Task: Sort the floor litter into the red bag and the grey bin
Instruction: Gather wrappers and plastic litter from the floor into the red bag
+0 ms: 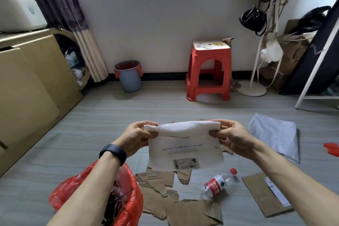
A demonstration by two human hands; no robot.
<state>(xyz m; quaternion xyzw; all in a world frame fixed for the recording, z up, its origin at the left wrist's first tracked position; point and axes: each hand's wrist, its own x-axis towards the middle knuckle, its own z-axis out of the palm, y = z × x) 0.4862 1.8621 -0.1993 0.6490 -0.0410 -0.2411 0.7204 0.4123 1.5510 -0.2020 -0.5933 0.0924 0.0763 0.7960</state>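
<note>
My left hand (136, 136) and my right hand (232, 136) both grip a white mailer envelope (183, 147) by its folded top edge, holding it up over the floor; a barcode label shows near its bottom. The red bag (128, 200) stands open under my left forearm, with dark litter inside. The grey bin (129, 77), lined in red, stands against the far wall. On the floor below the envelope lie torn cardboard pieces (165, 196), a clear plastic bottle (217, 183) with a red cap, and a flat cardboard sheet (266, 193).
A grey plastic mailer bag (277, 134) lies on the floor to the right, with red scraps (332, 148) at the right edge. A red stool (209, 69) stands by the wall. Cardboard boxes (27, 88) line the left; a coat stand (256, 71) and frame fill the right.
</note>
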